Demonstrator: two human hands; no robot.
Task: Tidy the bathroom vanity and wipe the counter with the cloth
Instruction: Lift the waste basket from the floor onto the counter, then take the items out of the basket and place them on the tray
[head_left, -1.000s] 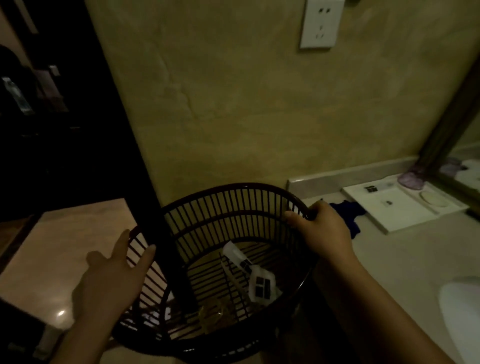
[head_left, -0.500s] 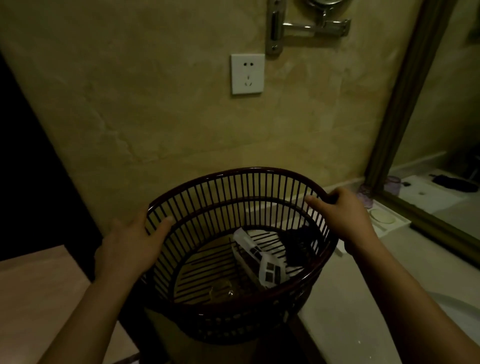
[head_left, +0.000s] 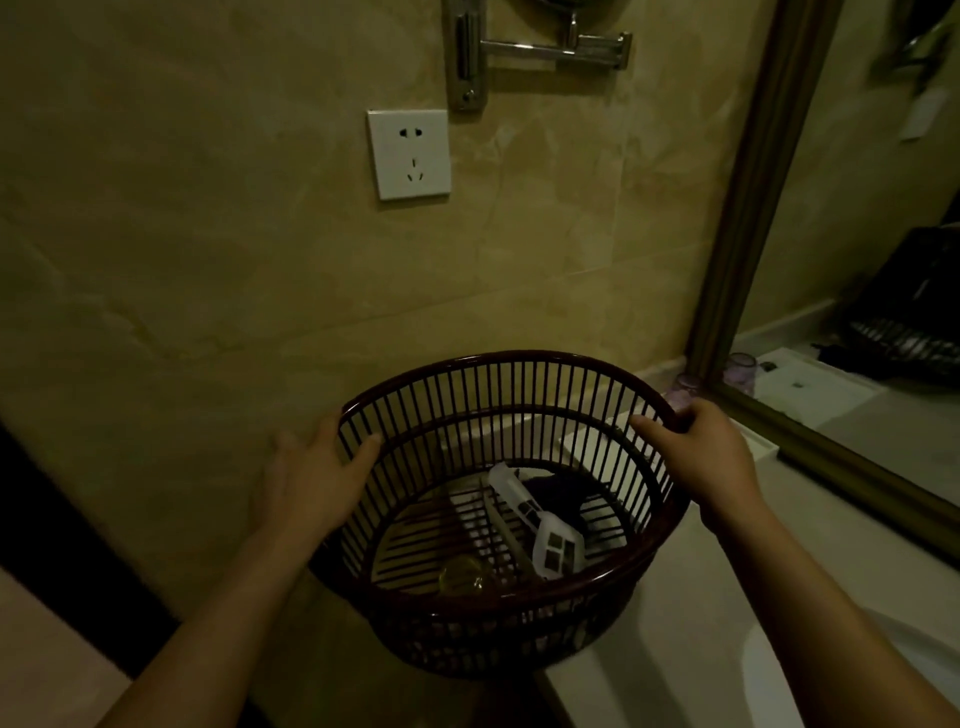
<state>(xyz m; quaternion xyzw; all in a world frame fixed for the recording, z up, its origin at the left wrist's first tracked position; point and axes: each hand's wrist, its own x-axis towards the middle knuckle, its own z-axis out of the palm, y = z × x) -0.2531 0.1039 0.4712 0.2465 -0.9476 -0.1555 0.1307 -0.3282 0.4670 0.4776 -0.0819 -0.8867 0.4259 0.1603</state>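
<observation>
The scene is taken from a single head-worn camera, aimed forward and down over the forearms toward the tiled wall (head_left: 208, 260). The basket (head_left: 509, 364), gripped by the left hand (head_left: 311, 478) and right hand (head_left: 711, 457), is framed close in the lower centre. The socket (head_left: 409, 154) is caught above it, and the mirror frame (head_left: 748, 208) and counter (head_left: 675, 675) at the right.

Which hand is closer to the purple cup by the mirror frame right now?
Right. The right hand grips the basket rim just in front of the purple cup; the left hand holds the opposite side of the rim.
</observation>
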